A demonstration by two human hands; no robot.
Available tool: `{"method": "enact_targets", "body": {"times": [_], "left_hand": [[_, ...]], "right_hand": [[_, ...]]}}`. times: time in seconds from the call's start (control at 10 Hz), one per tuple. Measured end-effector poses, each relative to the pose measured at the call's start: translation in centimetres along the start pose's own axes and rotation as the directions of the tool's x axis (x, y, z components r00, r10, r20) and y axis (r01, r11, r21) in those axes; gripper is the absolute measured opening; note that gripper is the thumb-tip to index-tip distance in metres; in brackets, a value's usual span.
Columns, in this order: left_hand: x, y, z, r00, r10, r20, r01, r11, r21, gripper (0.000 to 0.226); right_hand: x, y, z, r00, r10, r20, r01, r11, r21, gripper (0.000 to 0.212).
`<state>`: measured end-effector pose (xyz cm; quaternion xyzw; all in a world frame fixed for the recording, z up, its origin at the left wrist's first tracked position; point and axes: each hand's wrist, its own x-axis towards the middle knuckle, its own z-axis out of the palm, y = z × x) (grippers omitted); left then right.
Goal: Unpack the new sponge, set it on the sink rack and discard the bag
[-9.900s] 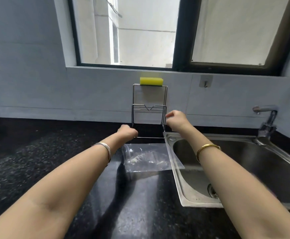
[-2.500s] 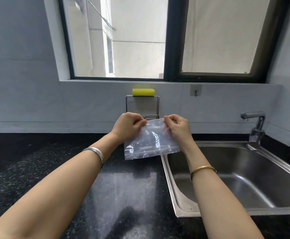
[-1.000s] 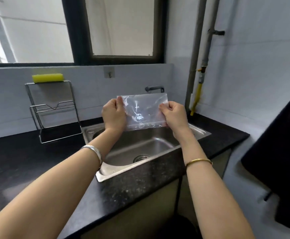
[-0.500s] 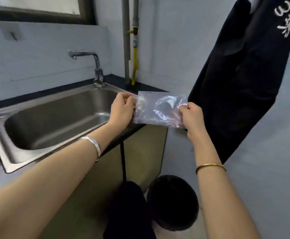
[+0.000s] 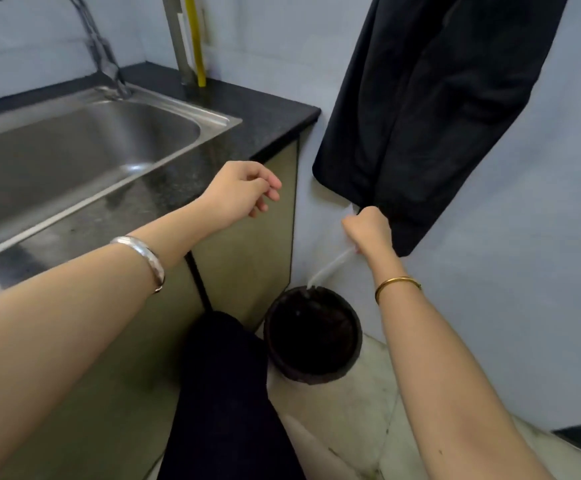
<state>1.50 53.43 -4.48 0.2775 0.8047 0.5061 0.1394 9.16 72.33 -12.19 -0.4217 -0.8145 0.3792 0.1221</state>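
My right hand (image 5: pixel 368 230) is closed on the clear plastic bag (image 5: pixel 330 268), which hangs down edge-on from my fist. Its lower end reaches the far rim of the round black bin (image 5: pixel 313 336) on the floor below. My left hand (image 5: pixel 242 192) hovers over the counter's front edge, holding nothing, its fingers loosely curled. The sponge and the sink rack are out of view.
The steel sink (image 5: pixel 74 147) fills the upper left, set in a black counter (image 5: pixel 265 112) with a tap (image 5: pixel 102 57) behind it. A dark garment (image 5: pixel 438 98) hangs on the wall right above my right hand. My dark-clad leg (image 5: pixel 223 393) stands left of the bin.
My left hand has let go of the bag. My right hand has carried it down and to the right, over the bin. The view has tilted down toward the floor.
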Motion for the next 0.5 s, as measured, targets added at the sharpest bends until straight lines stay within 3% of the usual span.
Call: {"method": "enact_targets", "body": {"times": [0.2, 0.4, 0.5], "left_hand": [[1.2, -2.5, 1.2, 0.99, -0.087, 0.11, 0.081, 0.995, 0.055, 0.032], [1.9, -3.3, 0.7, 0.986, -0.125, 0.109, 0.117, 0.99, 0.081, 0.031], [1.9, -3.2, 0.6, 0.983, -0.148, 0.11, 0.138, 0.986, 0.098, 0.031]], "right_hand": [[1.3, 3.4, 4.1, 0.986, 0.103, 0.127, -0.081, 0.982, -0.172, 0.009], [2.6, 5.6, 6.9, 0.956, 0.199, 0.215, -0.154, 0.966, -0.208, 0.015], [2.7, 6.8, 7.6, 0.955, 0.228, 0.191, -0.177, 0.951, -0.252, 0.024]]}}
